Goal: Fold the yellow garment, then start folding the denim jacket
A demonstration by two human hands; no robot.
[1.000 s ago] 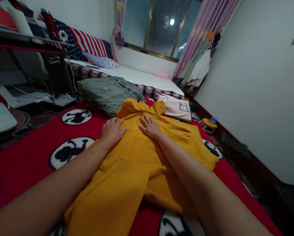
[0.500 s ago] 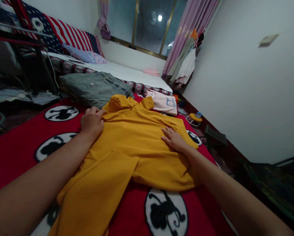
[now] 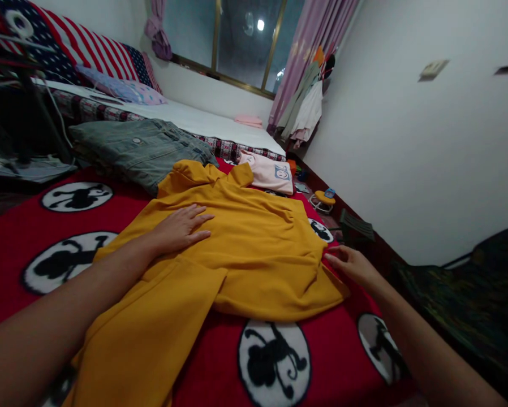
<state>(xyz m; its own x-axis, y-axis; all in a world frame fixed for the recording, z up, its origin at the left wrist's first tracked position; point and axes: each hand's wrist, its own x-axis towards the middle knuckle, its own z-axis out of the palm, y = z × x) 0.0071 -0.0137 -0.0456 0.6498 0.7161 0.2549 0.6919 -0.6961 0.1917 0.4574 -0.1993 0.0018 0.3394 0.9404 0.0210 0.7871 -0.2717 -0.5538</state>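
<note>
Yellow garment partly off-frame, below.

The sweatshirt lies spread on the blanket. The left hand rests flat on its left half, and the right hand is at its right edge. Behind it lie a denim garment on the left and a folded top on the right, with the bed beyond.

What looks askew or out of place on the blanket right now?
Only the yellow garment: it lies diagonally on the red blanket, wrinkled and bunched along its edge by the right hand, while the left hand rests flat on it. Nothing spilled or damaged.
</note>
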